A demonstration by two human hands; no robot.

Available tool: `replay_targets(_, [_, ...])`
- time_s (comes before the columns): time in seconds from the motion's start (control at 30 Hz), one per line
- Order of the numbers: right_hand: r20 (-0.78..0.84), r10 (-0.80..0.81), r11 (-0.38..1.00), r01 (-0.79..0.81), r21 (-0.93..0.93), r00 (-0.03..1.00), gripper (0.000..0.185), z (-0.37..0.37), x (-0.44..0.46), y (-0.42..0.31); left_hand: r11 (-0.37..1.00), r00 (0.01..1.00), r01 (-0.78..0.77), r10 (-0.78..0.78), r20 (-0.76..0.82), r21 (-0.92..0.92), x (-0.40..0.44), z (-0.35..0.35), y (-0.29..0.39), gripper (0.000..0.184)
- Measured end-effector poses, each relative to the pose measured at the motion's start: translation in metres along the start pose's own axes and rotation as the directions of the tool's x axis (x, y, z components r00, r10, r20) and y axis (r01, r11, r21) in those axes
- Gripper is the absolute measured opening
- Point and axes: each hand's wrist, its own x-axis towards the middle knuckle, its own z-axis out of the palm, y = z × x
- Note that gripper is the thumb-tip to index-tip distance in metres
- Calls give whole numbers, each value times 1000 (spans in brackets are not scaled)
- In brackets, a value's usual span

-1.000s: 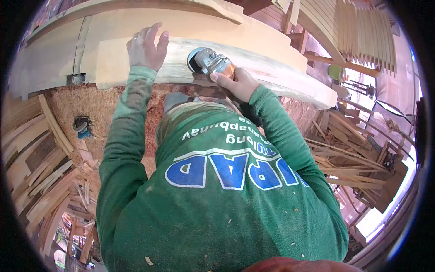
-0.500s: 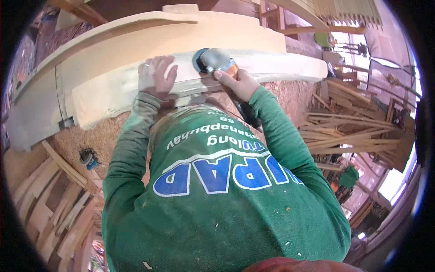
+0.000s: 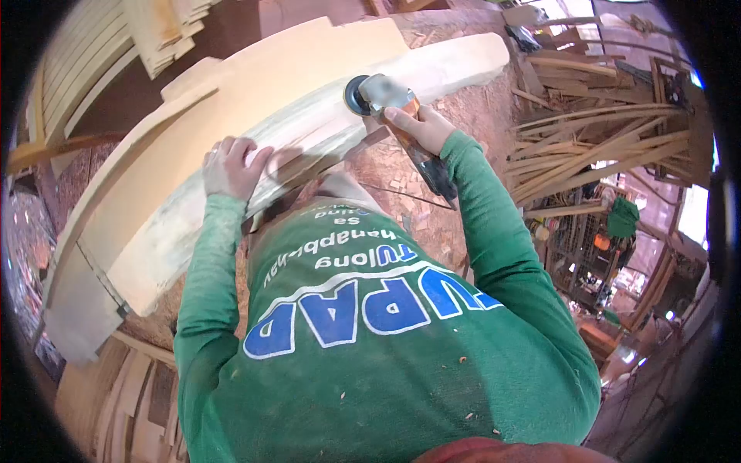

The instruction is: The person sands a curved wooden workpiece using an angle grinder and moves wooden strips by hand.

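An orange and grey angle grinder (image 3: 390, 94) with a round disc is in my right hand (image 3: 421, 127), whose fingers wrap round its body. The disc is at the upper surface of a long curved pale wooden piece (image 3: 309, 77); whether it touches cannot be told. My left hand (image 3: 231, 166) rests on the same piece, left of the grinder, with fingers bent and the thumb apart, holding nothing. Whitish patches run along the wood near both hands. The grinder's dark rear end points down toward my right sleeve.
Long thin wooden strips (image 3: 602, 147) lie piled at the right. More boards (image 3: 143, 401) are at the lower left, and stacked curved slats (image 3: 85, 69) at the upper left. Wood chips (image 3: 421, 220) cover the ground beyond my shirt.
The view has turned, so the wooden piece now slants up to the right. My left hand has come down onto the wood and shifted left, farther from the grinder.
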Motion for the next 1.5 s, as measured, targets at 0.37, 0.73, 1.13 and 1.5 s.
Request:
replay_targets(0.37, [-76, 43, 983, -29, 183, 996, 90, -111, 67, 101, 996, 996, 74, -71, -52, 55, 7, 0, 20, 31])
replay_targets(0.73, [-204, 2, 962, 54, 267, 979, 94, -104, 56, 131, 995, 992, 102, -100, -76, 18, 5, 1, 21, 24])
replay_targets(1.13, [-158, -1, 1000, 3, 15, 987, 85, 41, -18, 30, 983, 987, -151, 155, -33, 106, -89, 6, 13, 38])
replay_targets(1.5, [38, -57, 997, 58, -46, 998, 85, 156, -51, -41, 943, 991, 23, 22, -131, 333, -172, -66, -92, 38])
